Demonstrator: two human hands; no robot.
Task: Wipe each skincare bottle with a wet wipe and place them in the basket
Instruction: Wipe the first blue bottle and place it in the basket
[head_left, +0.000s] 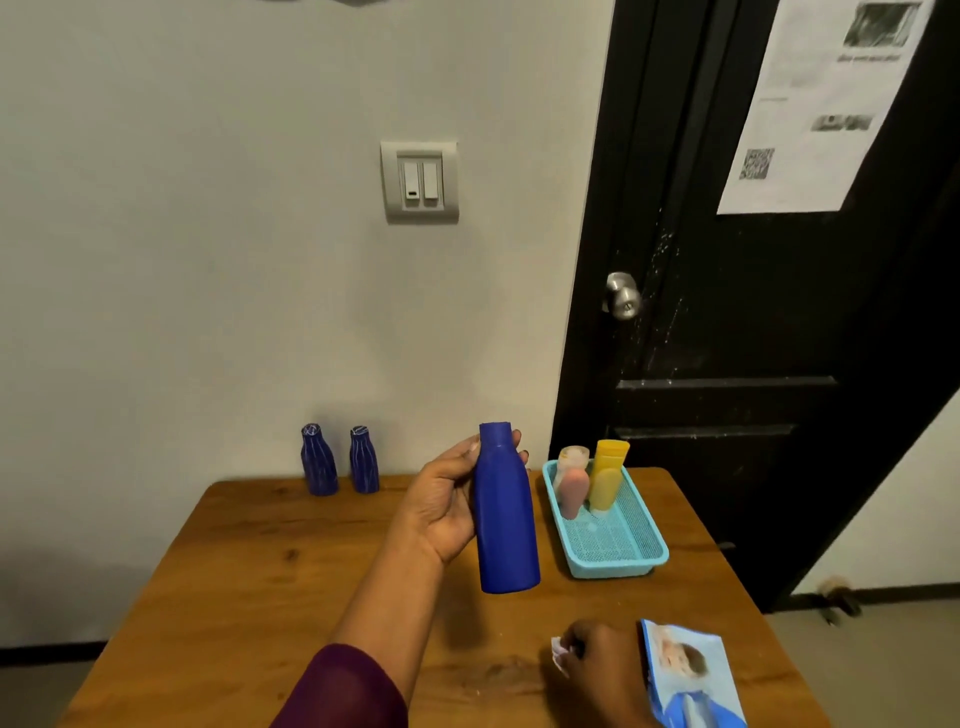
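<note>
**A:** What does the turquoise basket (615, 543) hold?

**B:** Two bottles, upright at its far end; a pink bottle (571, 491) and a yellow bottle (608, 475) just beside it; the basket sits at the right of the tabletop (260, 571).

**A:** And the hands?

**B:** The left hand (447, 504) is raised above the tabletop, with the forearm reaching in from the lower left; its grip is wrapped round the large blue bottle (506, 519), thumb at the neck, fingers behind. The right hand (597, 660) is low near the front edge; its grip pinches a crumpled white wet wipe (558, 656), just beside the wipe pack (691, 675).

**A:** How does the bottle point?

**B:** Its long axis is nearly vertical, cap up, with the base swung slightly right; it is held in the air just left of the basket. Two small blue bottles (318, 460) stand by the wall, well apart from it.
</note>
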